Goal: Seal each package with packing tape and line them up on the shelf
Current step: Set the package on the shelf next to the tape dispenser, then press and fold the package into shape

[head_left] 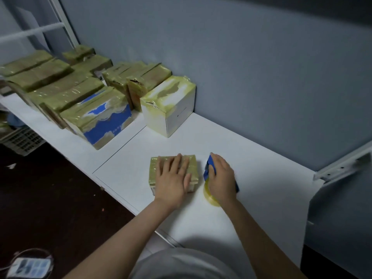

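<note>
Yellowish glossy tape wraps the small flat pkg (pixel 193 165), lying crosswise on the white shelf (pixel 251 141) under the L hand (pixel 173 179), whose fingers are spread and pressed flat on top. The R hand (pixel 221 178), just beside the pkg's right end, grips a blue plastic tape dispenser (pixel 207 172). The row of taped boxes (pixel 80 93) sits well up-left, on the L arm's side.
</note>
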